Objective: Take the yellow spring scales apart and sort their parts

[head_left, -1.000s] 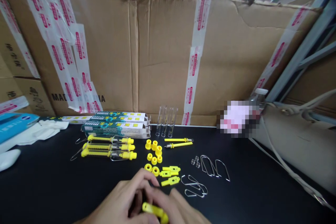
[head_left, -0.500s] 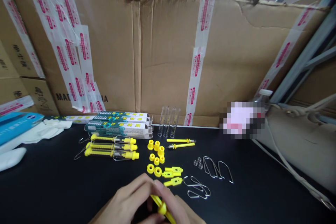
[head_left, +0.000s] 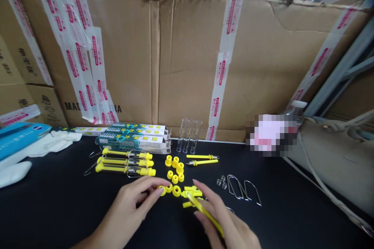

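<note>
My left hand [head_left: 133,206] pinches a small yellow plastic ring [head_left: 162,191] between thumb and fingers, beside two more yellow rings [head_left: 176,191] on the black table. Held in my right hand [head_left: 226,218] is a long, flat yellow plastic rod [head_left: 206,214], tilted with its far end over the yellow flat-tabbed pieces [head_left: 193,191]. Right of those pieces, bent wire hooks are mostly hidden behind my right hand. Just beyond the rings stand several yellow collars [head_left: 175,162] of two sizes.
Three assembled yellow spring scales [head_left: 125,162] lie at left, before printed boxes [head_left: 134,144]. Clear tubes [head_left: 187,136] stand behind two yellow rods with springs [head_left: 202,162]. Wire loops [head_left: 235,186] and small clear cylinders [head_left: 222,181] lie right. Cardboard [head_left: 187,66] walls the back.
My hands have moved apart and up from the near edge. The yellow ring that was around the rod is now off it, in my left hand; the rod stays in my right hand.
</note>
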### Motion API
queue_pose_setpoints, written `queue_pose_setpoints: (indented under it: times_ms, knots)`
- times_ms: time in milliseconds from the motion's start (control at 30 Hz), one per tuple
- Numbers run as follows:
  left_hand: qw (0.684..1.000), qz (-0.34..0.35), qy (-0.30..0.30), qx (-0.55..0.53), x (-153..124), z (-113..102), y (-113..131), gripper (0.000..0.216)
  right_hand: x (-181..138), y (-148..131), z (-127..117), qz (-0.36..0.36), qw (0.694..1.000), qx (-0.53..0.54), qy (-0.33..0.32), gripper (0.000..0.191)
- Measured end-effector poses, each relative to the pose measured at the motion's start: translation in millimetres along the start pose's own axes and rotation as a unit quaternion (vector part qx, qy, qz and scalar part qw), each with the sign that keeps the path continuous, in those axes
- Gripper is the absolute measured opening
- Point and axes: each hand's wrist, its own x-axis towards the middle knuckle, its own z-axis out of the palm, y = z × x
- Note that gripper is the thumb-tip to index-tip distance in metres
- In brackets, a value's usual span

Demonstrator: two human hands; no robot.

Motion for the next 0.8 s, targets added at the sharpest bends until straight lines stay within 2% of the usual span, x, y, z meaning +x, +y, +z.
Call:
queue_pose_setpoints:
  times_ms: [133,267,400,500,600,700,800]
  knots:
    - [0.999,0.000,-0.017,0.028,1.6,-0.5,-5.3,0.018,16.6,10.4,-15.1,-0.039,0.999,-0.027,-0.017,0.026]
    - [0.993,0.060,-0.012,0.100,-2.5,2.5,-9.6,0.009,28.4,12.9,-30.3,-0.038,0.998,-0.058,-0.012,0.027]
    - [0.978,0.129,0.003,0.164,-5.8,3.8,-14.5,0.011,37.8,19.5,-39.1,0.015,0.996,-0.089,0.000,0.031]
    - [0.974,0.143,-0.007,0.174,-6.9,3.5,-14.8,0.014,46.5,26.3,-44.5,0.074,0.993,-0.092,0.018,0.039]
    - [0.971,0.152,0.003,0.187,-7.9,3.3,-11.2,0.013,56.3,33.6,-52.6,0.107,0.991,-0.074,0.004,0.045]
    - [0.962,0.179,0.004,0.206,-8.8,2.9,-6.0,0.011,65.8,46.7,-62.6,0.078,0.993,-0.082,-0.029,0.043]
    - [0.944,0.231,0.018,0.233,-8.9,2.4,-2.2,0.021,74.0,67.3,-71.3,0.031,0.994,-0.100,-0.031,0.040]
